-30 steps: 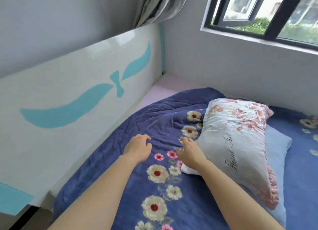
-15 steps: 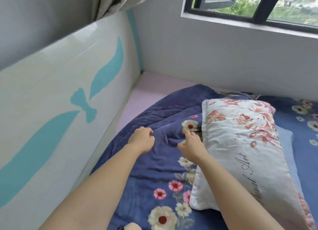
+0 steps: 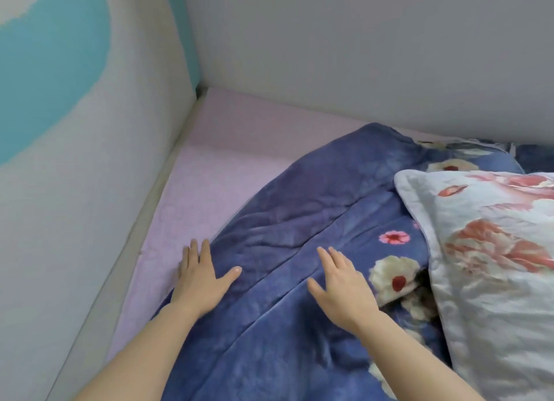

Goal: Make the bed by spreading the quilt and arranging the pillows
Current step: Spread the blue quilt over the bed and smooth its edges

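A dark blue quilt (image 3: 299, 208) with white and pink flowers lies rumpled over the bed, its edge short of the corner. My left hand (image 3: 201, 276) lies flat with straight fingers on the quilt's left edge, fingertips on the lilac sheet (image 3: 209, 166). My right hand (image 3: 341, 283) rests flat on the quilt a little to the right, fingers straight. A white pillow (image 3: 491, 268) with pink flowers lies on the quilt at the right, apart from both hands.
The white headboard (image 3: 90, 160) with a turquoise pattern runs along the left. A grey wall (image 3: 359, 55) closes the far side, meeting the headboard at the corner. Bare lilac sheet shows between quilt, headboard and wall.
Both hands have gone from loosely curled to flat on the quilt. The view has dipped and moved closer to the bed corner; the window has left the frame.
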### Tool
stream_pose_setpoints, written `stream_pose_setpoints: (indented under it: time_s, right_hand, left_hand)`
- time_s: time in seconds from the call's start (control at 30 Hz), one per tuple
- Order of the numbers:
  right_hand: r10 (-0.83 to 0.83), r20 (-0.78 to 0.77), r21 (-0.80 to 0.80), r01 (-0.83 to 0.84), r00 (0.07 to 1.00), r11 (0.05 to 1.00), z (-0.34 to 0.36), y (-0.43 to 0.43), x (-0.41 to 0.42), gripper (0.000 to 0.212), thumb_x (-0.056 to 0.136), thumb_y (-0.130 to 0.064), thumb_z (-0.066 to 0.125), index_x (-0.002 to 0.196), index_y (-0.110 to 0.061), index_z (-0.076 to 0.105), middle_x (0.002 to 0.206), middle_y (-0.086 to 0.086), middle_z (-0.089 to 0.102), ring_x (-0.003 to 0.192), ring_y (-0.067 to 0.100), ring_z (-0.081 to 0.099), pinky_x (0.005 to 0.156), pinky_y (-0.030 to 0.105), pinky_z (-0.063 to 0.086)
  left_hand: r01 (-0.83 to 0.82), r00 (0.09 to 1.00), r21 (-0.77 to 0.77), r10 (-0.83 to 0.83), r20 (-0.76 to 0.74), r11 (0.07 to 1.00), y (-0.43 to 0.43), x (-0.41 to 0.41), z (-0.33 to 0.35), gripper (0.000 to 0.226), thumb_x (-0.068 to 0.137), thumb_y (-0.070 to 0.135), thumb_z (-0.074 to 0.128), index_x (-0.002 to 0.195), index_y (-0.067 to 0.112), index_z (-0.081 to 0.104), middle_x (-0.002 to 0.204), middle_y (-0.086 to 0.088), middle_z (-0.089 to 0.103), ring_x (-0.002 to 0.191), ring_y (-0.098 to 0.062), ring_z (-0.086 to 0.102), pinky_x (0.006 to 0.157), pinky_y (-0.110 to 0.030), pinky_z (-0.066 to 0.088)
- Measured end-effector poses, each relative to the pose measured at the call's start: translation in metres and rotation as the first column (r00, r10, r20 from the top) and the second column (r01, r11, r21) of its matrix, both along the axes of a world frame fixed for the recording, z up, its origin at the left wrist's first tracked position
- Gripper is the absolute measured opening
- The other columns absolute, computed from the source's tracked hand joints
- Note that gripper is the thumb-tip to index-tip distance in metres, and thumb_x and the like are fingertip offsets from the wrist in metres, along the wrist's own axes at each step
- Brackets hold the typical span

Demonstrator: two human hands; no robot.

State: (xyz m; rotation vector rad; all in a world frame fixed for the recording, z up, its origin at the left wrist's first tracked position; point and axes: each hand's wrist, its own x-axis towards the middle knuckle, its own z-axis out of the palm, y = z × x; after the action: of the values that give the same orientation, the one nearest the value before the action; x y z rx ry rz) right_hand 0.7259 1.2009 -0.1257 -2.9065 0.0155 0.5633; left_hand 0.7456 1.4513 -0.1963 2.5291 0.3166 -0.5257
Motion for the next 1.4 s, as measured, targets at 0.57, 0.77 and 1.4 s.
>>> stream_pose_setpoints:
  time_s: [0.57,0.77,1.4]
  right_hand:
    - [-0.114,-0.019,0.064,0.115,0.993,0.991,-0.124,0.003,0.109,0.074,0.078,-0.069,0.036,0.145,-0.040,0.025,0.155,-0.010,0.016,0.145,0.011,0.007,0.114,0.038,0.008]
    - [-0.506,0.283,0.424,0.367,0.815,0.828,-0.044,-0.011,0.238,0.014,0.084,-0.021,0.054,0.089,-0.016,0.065,0.091,-0.001,0.065,0.085,0.018,0.054,0.072,0.027,0.037]
    - [-0.695,0.014,-0.151,0.688,0.719,0.710,-0.069,-0.029,0.323,0.050,0.079,-0.025,0.065,0.116,0.005,0.051,0.118,0.020,0.057,0.103,0.039,0.060,0.079,0.037,0.049]
  left_hand:
    - [0.097,0.947,0.090,-0.120,0.300,0.991,0.027,0.069,-0.080,0.068,0.070,0.061,0.047,0.121,0.017,0.055,0.158,-0.004,0.026,0.148,-0.020,0.012,0.119,-0.039,0.015]
    - [0.113,0.962,0.103,-0.135,0.238,0.988,0.027,0.071,-0.073,0.067,0.069,0.059,0.047,0.119,0.017,0.057,0.156,-0.003,0.029,0.147,-0.021,0.016,0.117,-0.035,0.012]
    - [0.121,0.965,0.108,-0.142,0.220,0.987,0.027,0.074,-0.073,0.069,0.062,0.057,0.051,0.119,0.018,0.060,0.155,-0.006,0.032,0.144,-0.024,0.023,0.111,-0.033,0.016]
